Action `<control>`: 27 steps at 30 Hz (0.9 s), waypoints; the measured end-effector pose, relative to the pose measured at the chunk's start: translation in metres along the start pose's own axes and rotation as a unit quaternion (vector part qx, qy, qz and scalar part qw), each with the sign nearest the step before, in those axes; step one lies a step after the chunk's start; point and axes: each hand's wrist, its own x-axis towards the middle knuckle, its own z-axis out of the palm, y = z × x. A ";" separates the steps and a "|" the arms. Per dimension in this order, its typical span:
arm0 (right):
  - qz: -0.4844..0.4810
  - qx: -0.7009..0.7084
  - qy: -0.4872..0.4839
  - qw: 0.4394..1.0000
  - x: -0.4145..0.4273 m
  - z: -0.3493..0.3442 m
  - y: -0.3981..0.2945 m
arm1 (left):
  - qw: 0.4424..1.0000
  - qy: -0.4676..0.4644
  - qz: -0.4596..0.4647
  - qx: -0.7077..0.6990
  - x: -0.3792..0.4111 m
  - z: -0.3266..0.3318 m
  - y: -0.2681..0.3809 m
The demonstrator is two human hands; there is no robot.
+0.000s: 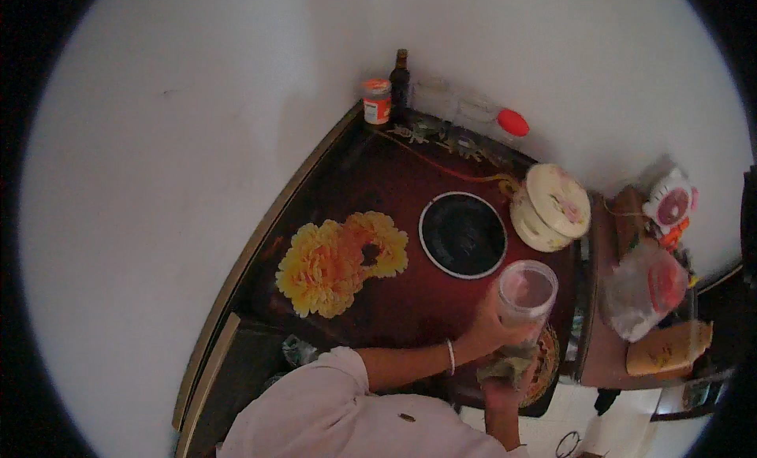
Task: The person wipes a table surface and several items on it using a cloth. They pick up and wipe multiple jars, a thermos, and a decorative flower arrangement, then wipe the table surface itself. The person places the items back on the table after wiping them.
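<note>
A clear wide-mouthed plastic jar, its mouth uncovered and facing up, stands in the grip of my left hand, which wraps its side. My right hand is just below, blurred, with a greenish-grey cloth in it against the lower part of the jar. A round patterned mat or tray lies partly behind the jar and the cloth. Up and to the left of the jar, a round black disc with a white rim rests on the dark red tabletop.
A floral lidded pot stands beyond the disc. Along the wall are an orange-lidded jar, a dark bottle and a clear jar with a red lid. At right, a side surface holds a small fan and plastic bags.
</note>
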 end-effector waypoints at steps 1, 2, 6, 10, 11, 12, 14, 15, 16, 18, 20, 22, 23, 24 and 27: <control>0.039 -0.002 0.009 0.999 0.013 0.005 0.008 | 0.998 0.007 0.015 0.068 0.017 -0.014 -0.001; 0.077 -0.003 0.019 0.997 0.026 0.010 0.015 | 0.996 0.023 0.049 0.066 0.035 -0.033 -0.017; 0.021 -0.429 -0.038 0.902 0.102 -0.035 0.038 | 0.934 0.168 0.059 0.309 0.134 -0.157 -0.070; -0.252 -0.802 -0.089 0.534 0.181 -0.149 0.081 | 0.860 0.269 0.005 0.433 0.241 -0.259 -0.062; -0.283 -0.815 -0.133 0.488 0.194 -0.159 0.085 | 0.842 0.299 0.060 0.445 0.267 -0.317 -0.087; -0.312 -0.831 -0.145 0.437 0.201 -0.176 0.082 | 0.884 0.283 0.061 0.368 0.286 -0.316 -0.073; -0.361 -0.798 -0.193 0.441 0.212 -0.184 0.088 | 0.821 0.327 0.079 0.461 0.327 -0.391 -0.096; -0.380 -0.779 -0.209 0.452 0.214 -0.181 0.090 | 0.798 0.352 0.050 0.487 0.342 -0.409 -0.095; -0.397 -0.748 -0.222 0.483 0.208 -0.154 0.089 | 0.772 0.376 0.019 0.512 0.350 -0.419 -0.095; -0.412 -0.742 -0.228 0.477 0.201 -0.139 0.081 | 0.757 0.390 -0.028 0.524 0.363 -0.416 -0.092; -0.407 -0.782 -0.234 0.409 0.200 -0.142 0.073 | 0.815 0.356 -0.008 0.457 0.369 -0.431 -0.088; -0.395 -0.788 -0.238 0.407 0.194 -0.131 0.069 | 0.820 0.351 -0.004 0.453 0.375 -0.442 -0.088; -0.390 -0.790 -0.241 0.407 0.194 -0.126 0.069 | 0.796 0.361 -0.008 0.485 0.377 -0.447 -0.087; -0.394 -0.788 -0.244 0.405 0.197 -0.122 0.070 | 0.772 0.371 -0.009 0.517 0.379 -0.450 -0.084; -0.418 -0.775 -0.252 0.402 0.202 -0.123 0.073 | 0.755 0.391 0.036 0.525 0.364 -0.469 -0.090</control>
